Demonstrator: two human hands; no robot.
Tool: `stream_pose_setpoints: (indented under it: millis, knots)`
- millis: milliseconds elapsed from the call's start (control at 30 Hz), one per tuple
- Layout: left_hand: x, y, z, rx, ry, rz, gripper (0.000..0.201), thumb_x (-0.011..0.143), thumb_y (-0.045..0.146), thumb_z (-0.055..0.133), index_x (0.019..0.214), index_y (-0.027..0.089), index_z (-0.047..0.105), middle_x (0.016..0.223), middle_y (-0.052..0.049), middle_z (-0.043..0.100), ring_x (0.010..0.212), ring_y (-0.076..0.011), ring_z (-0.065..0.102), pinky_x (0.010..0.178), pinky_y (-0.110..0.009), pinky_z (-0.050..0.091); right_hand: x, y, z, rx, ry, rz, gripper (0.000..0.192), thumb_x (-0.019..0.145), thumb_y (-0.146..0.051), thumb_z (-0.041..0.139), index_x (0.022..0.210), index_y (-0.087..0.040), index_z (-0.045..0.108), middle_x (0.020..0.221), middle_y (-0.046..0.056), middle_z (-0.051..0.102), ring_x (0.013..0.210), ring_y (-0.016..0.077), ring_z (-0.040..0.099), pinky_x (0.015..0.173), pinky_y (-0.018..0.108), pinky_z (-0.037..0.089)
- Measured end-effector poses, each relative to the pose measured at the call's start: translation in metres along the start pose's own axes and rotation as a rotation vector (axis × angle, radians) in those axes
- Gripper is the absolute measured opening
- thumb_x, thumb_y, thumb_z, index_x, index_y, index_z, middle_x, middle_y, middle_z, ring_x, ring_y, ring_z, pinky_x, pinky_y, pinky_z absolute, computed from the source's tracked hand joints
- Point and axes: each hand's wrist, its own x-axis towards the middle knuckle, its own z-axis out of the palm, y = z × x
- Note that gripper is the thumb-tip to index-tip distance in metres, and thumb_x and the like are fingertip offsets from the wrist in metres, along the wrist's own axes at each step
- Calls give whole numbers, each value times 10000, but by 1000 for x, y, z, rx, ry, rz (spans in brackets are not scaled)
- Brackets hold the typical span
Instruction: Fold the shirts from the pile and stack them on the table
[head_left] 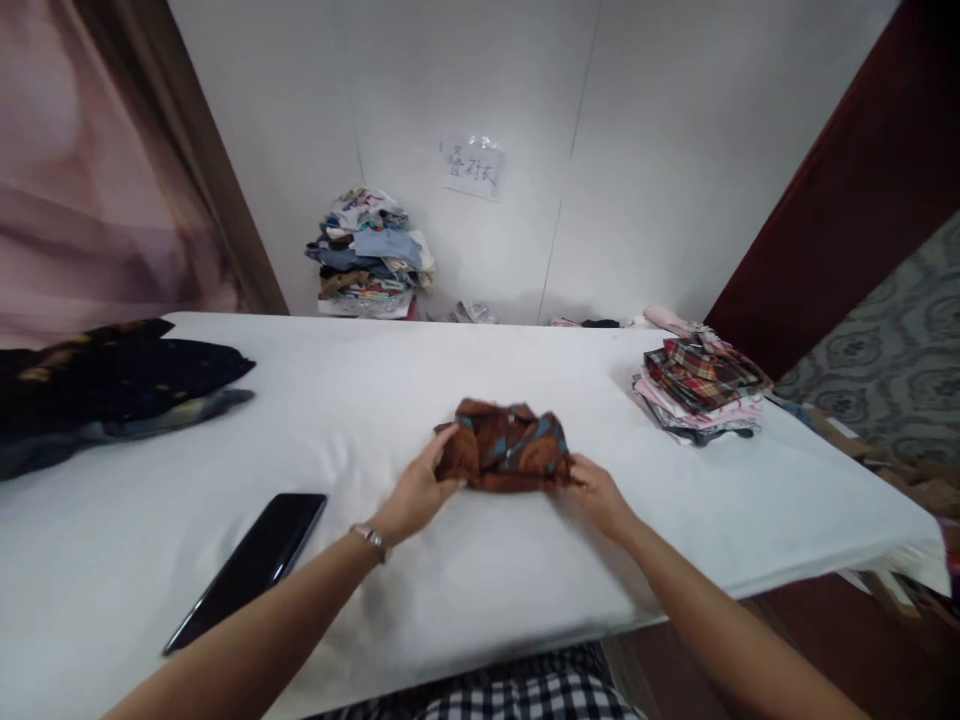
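Both hands, left hand (414, 497) and right hand (600, 497), pinch a rust-brown, blue-patterned, seemingly folded cloth (506, 446).

White panelled wall (637, 150), paper sign (473, 167), white table (525, 600), patterned floor (892, 350)

Brown/teal print garment (504, 446), white table (525, 570), black phone (251, 566), red plaid stack (701, 385).

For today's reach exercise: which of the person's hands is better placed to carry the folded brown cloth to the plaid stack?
Probably right. The right hand already touches the brown cloth on the side facing the plaid stack; the left hand would cross over.
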Motion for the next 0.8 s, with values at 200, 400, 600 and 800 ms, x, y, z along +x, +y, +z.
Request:
stream_pose_setpoints:
  millis: [200,400,600,800]
  knots:
    - [-52,-19,15,172,0,-228,839,732,303,683,1495,224,344,1297,-70,666,1201,-242,625,1033,-357,505,-36,25,14,-90,-71,27,170,764,-207,559,664,-255,687,1017,42,701,1070,255,583,987,425,472]
    - [-46,-28,15,36,174,-302,627,867,474,563,1418,216,411,1217,-69,706,1142,-216,654,943,-331,543,-35,16,6,103,68,218,563,747,-261,577,1309,-217,599,1365,96,597,1248,298,556,1080,496,432]
    - [-48,-22,17,401,221,-289,485,840,283,561,1319,222,525,1263,-91,650,1136,-236,631,992,-351,482,-29,-13,21,-304,-16,-161,581,908,-397,532,1469,-274,442,1609,43,297,1501,265,217,1228,515,180]
    - [-48,-7,19,631,209,-302,690,783,351,588,1427,155,440,1430,-194,514,1343,-333,471,1117,-445,349,-20,31,46,-571,-245,-68,587,872,-467,521,1439,-315,505,1554,73,389,1473,318,271,1197,590,213]
